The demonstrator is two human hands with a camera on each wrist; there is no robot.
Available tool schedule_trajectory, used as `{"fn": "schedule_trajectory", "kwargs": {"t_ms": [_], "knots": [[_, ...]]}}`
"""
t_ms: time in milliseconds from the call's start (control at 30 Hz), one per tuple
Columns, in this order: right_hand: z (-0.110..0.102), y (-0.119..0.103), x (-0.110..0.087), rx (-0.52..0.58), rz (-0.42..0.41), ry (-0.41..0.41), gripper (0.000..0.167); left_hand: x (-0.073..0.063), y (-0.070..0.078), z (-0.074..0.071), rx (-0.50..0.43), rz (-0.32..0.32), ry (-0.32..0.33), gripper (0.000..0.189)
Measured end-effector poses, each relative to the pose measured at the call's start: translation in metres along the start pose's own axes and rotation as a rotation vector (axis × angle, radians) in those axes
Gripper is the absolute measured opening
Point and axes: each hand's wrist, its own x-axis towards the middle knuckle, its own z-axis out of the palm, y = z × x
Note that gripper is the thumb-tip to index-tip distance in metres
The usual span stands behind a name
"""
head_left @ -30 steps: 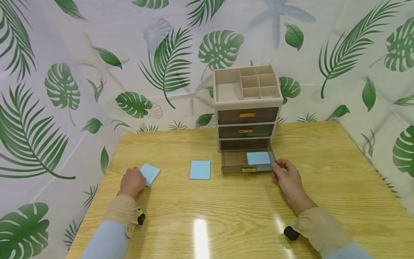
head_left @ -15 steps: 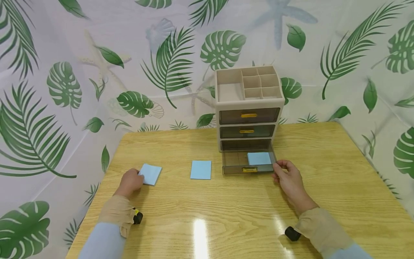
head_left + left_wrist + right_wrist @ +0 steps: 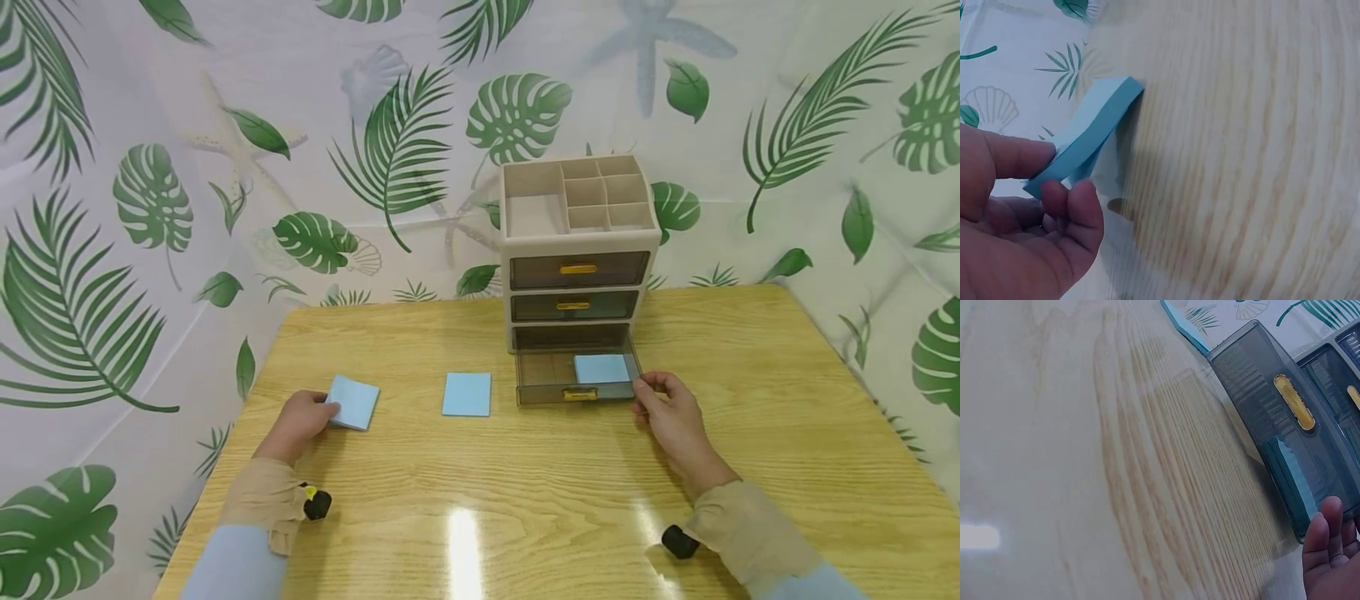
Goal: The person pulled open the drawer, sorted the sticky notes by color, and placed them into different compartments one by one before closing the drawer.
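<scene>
At the left of the table my left hand (image 3: 302,423) pinches a light-blue sticky note pad (image 3: 355,403) by its near-left edge. In the left wrist view the pad (image 3: 1088,122) sits tilted between thumb and fingers, its far end close over the wood, with a gap between its lower sheets. My right hand (image 3: 672,421) grips the front right corner of the drawer unit's pulled-out bottom drawer (image 3: 543,395), a smoky clear one. Inside that drawer, on the right side, lies another blue pad (image 3: 602,368). A third blue pad (image 3: 467,394) lies flat on the table, left of the drawer.
The cream drawer unit (image 3: 576,243) stands at the back against the leaf-patterned backdrop (image 3: 420,100). Its top has divided compartments, and its two upper drawers (image 3: 576,270) are pushed in. The wooden table (image 3: 465,475) reaches toward the front, with a bright light reflection on it.
My left hand has shifted slightly left and turned, and the pad it holds now shows more of its top and has turned. The right hand and the drawer have stayed in place.
</scene>
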Motion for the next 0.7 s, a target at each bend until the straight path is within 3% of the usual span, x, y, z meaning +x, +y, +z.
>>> {"fn": "schedule_trajectory", "kwargs": {"t_ms": [133,267,467,700], "knots": [[0.000,0.000,0.000,-0.009,-0.004,0.000,0.042,0.000,0.001,0.000,-0.157,-0.042,-0.046,0.053],[0.001,0.005,0.002,-0.021,-0.020,0.001,0.044,0.001,0.001,0.001,-0.245,-0.060,-0.072,0.052],[0.001,0.004,0.001,-0.017,-0.020,0.000,0.044,-0.003,0.005,0.008,-0.288,-0.057,-0.029,0.038],[0.001,0.003,0.000,-0.025,-0.018,-0.002,0.044,-0.006,0.008,0.011,-0.294,-0.009,-0.008,0.032]]}}
